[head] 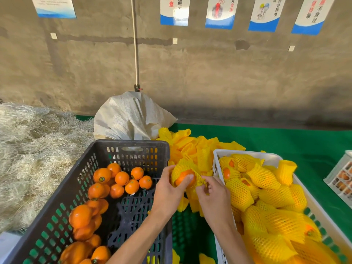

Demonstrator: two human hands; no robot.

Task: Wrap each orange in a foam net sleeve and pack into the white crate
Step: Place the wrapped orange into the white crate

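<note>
The left hand [169, 189] grips a round glossy orange [184, 180] half-covered by a yellow foam net sleeve [182, 165]; the right hand [211, 193] pinches the sleeve's stretched mesh edge.

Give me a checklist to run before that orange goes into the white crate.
1. Left hand grips the orange: ok.
2. Right hand pinches the sleeve: ok.
3. Sleeve fully covers the orange: not ok, bare skin shows.
4. White crate within reach, beside the right hand: ok.
5. Room in the crate: cannot tell, wrapped fruit is piled high.
</note>
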